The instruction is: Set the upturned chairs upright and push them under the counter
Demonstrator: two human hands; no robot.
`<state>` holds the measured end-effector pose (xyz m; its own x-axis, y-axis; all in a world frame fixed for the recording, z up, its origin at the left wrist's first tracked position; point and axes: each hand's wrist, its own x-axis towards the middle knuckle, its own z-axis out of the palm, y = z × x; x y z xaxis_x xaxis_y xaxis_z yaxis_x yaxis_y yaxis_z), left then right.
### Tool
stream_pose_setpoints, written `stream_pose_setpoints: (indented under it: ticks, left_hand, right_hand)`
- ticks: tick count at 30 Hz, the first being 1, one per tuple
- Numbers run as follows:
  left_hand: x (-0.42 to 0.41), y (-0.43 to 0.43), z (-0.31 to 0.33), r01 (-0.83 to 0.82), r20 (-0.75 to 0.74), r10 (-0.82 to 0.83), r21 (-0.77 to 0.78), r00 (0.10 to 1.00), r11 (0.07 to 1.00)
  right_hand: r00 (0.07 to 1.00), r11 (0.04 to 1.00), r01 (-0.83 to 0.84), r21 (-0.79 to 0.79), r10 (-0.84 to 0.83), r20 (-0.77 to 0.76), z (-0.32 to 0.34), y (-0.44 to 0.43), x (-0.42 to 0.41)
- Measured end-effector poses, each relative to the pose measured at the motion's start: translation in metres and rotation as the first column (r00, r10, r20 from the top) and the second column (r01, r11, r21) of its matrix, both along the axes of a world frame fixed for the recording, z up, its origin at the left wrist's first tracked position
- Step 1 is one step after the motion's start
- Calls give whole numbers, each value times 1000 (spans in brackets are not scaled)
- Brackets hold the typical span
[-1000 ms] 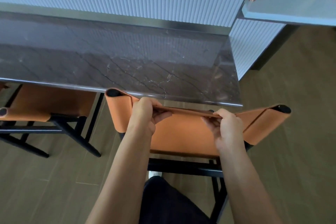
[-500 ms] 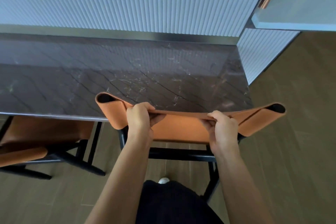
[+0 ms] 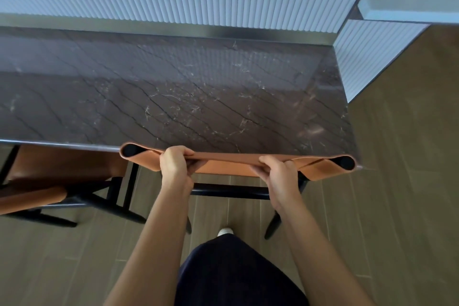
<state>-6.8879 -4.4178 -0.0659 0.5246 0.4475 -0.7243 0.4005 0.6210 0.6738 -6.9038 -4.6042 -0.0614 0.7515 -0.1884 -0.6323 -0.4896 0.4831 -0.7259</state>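
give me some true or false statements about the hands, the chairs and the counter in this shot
1. The left hand and the right hand both grip the backrest of the orange chair. True.
2. The orange chair lies upturned on the floor. False: it stands upright, its black legs on the floor and its backrest at the edge of the counter.
3. A second chair stands to the left, partly under the counter. True.
4. The counter top is pale wood. False: it is dark veined stone.
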Motion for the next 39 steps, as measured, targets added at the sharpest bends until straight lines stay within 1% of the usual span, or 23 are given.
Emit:
stream_pose_setpoints:
  ticks: [4,11,14,19,24,29,32,36,39]
  left_hand:
    - [0,0,0,6,4,-6,0,1000,1000]
    - [-26,0,-10,5,-31,-5,-7,999,1000]
    - [-41,1,-13,19,-59,-18,5,998,1000]
    - [-60,0,-10,22,-59,-26,-71,998,997]
    - [-76,0,-8,47,-59,-55,-129,997,991]
    - [-95,-4,-12,17,-113,-34,-147,993,989]
    - [-107,-2,-15,13,-120,-32,-159,992,987]
    - [-126,0,-24,20,-198,-56,-179,979,984]
    - [-138,7,-32,72,-183,-108,-191,977,979]
  right_hand:
    - [1000,997,11,76,-10,-4,6,-1,1]
    - [993,994,-94,55,97,-66,0,-8,-24]
    - [988,990,-121,70,127,-90,-3,-10,-38]
    - [976,982,-153,115,168,-142,-6,-14,-52]
    - [961,989,-112,93,131,-242,-7,-11,-62]
    - [939,998,2,65,20,-343,-16,-5,-73]
    - [927,998,6,68,20,-374,-20,0,-82]
    - [904,998,56,36,-35,-427,-27,4,-101]
    - [907,998,39,45,-16,-420,-31,5,-111]
